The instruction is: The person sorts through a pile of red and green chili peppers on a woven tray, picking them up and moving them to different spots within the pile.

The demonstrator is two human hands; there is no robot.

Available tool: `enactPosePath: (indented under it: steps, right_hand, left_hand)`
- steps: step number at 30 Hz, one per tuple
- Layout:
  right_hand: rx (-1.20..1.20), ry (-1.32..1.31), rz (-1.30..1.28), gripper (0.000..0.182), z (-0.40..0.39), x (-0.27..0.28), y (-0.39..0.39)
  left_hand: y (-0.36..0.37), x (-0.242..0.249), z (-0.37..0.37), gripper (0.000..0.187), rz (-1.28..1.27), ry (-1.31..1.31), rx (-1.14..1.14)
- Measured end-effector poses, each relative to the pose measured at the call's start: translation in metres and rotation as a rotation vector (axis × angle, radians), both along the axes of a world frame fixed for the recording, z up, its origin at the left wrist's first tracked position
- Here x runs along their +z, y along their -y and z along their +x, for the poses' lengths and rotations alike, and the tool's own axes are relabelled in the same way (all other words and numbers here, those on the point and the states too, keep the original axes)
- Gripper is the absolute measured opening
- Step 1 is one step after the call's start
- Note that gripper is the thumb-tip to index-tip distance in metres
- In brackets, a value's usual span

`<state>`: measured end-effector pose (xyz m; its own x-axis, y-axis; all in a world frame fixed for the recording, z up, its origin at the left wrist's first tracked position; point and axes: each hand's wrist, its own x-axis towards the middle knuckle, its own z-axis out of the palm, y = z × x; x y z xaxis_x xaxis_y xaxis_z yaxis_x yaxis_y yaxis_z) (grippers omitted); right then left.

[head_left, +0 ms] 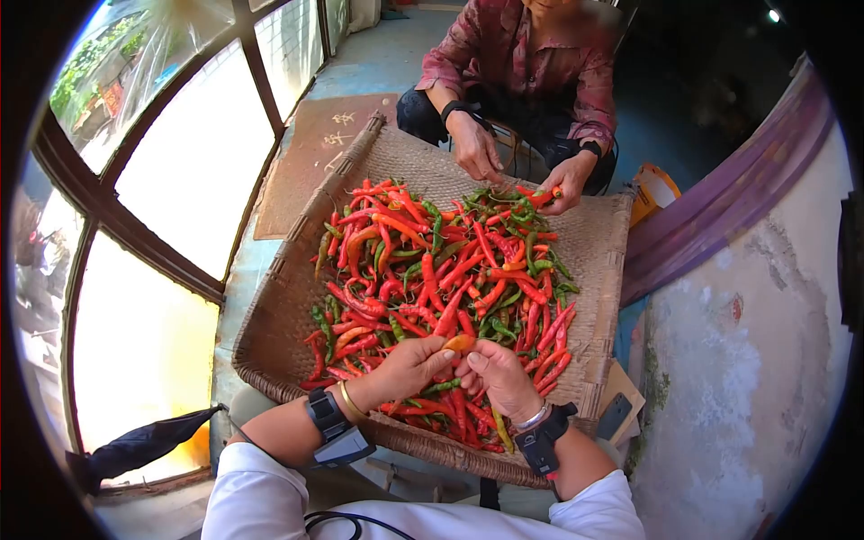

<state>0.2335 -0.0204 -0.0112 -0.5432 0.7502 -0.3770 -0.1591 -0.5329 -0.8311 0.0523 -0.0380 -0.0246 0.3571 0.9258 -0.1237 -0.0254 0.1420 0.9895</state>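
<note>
The left hand [412, 367] and right hand [497, 376] are both pinching one orange pepper [460, 344], dull-skinned and partly hidden by the fingers, above the near half of the woven tray [261, 310]. Beneath them, slender, glossy red, green and orange chillies [441, 279], too many to count, are filling the tray's middle. Over its far edge, one co-worker's two hands [474, 151] are holding at least one red chilli [542, 198]. To the tray's right, one phone [616, 417] is lying.
</note>
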Motion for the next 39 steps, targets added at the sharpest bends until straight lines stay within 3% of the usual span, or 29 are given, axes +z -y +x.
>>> enactPosePath:
  steps: [1, 3, 5, 9, 10, 11, 13, 15, 19, 23, 27, 30, 34, 36, 39]
  right_hand:
    - [-0.022, -0.037, -0.083, 0.023, 0.0, -0.002, 0.002]
    - [-0.073, -0.082, -0.162, 0.019, -0.004, 0.001, 0.005]
    - [-0.109, -0.029, -0.2, 0.017, -0.005, -0.009, 0.008]
    - [-0.186, 0.04, -0.271, 0.009, 0.003, -0.004, -0.002]
    - [-0.204, 0.035, -0.217, 0.01, 0.011, -0.006, -0.011]
    - [-0.385, -0.157, -0.124, 0.013, 0.026, 0.002, -0.024]
    - [-0.586, -0.353, 0.033, 0.03, 0.032, 0.012, -0.036]
    - [-0.62, -0.38, 0.001, 0.035, 0.037, 0.013, -0.041]
    - [-0.351, -0.269, -0.112, 0.028, 0.038, -0.007, -0.03]
    - [-0.24, -0.19, -0.077, 0.023, 0.024, 0.001, -0.021]
    - [-0.211, -0.139, -0.124, 0.02, 0.02, -0.002, -0.016]
    - [-0.177, -0.13, -0.13, 0.02, 0.017, -0.003, -0.013]
    - [-0.074, 0.021, -0.028, 0.02, 0.012, -0.005, -0.009]
    - [-0.031, 0.133, 0.072, 0.02, 0.005, -0.003, -0.006]
    - [0.032, 0.327, 0.188, 0.024, 0.0, -0.001, -0.002]
  left_hand:
    - [0.001, 0.005, 0.001, 0.022, 0.097, -0.082, -0.018]
    - [0.0, 0.014, -0.003, 0.016, 0.571, -0.542, -0.08]
    - [0.003, 0.021, -0.002, 0.018, 0.751, -0.712, -0.117]
    - [-0.003, 0.025, -0.009, 0.025, 0.789, -0.783, -0.074]
    - [-0.011, 0.03, -0.012, 0.028, 0.882, -0.792, 0.164]
    - [-0.018, 0.037, -0.017, 0.031, 0.973, -0.8, 0.414]
    - [-0.021, 0.034, -0.033, 0.035, 0.907, -0.88, 0.422]
    - [-0.027, 0.019, -0.048, 0.036, 0.673, -1.077, 0.14]
    - [-0.032, -0.007, -0.056, 0.034, 0.601, -1.306, 0.014]
    - [-0.032, -0.009, -0.059, 0.03, 0.695, -1.486, 0.003]
    - [-0.028, 0.005, -0.061, 0.026, 0.597, -1.541, -0.058]
    - [-0.032, 0.0, -0.064, 0.012, 0.653, -1.43, -0.06]
    - [-0.028, 0.017, -0.056, 0.02, 0.685, -1.494, -0.15]
    - [-0.023, 0.025, -0.052, 0.021, 0.835, -1.373, -0.232]
    - [-0.021, 0.029, -0.047, 0.021, 0.746, -1.16, -0.431]
